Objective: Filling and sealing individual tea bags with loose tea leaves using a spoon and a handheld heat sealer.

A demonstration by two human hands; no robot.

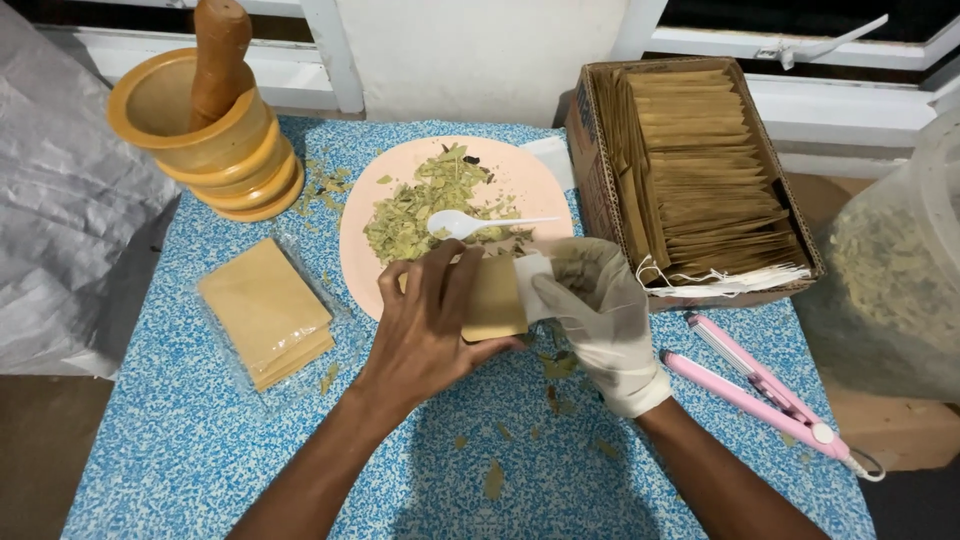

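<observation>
My bare left hand [425, 325] grips a small tan paper sachet [492, 300] just in front of the pink plate [525, 180]. My right hand [600, 315], in a white glove, pinches the sachet's white open end from the right. Crushed dry green leaves [420, 205] are heaped on the plate, and a white plastic spoon [470, 224] lies on them, just beyond my fingers. Part of the sachet is hidden by my left fingers.
A stack of tan sachets in clear wrap [265, 310] lies at the left. A wooden mortar with pestle [205, 120] stands back left. A cardboard box of filled sachets [700, 170] is at right, a pink hair-straightener-style sealer [760, 385] in front of it. Leaf bits litter the blue table [200, 450].
</observation>
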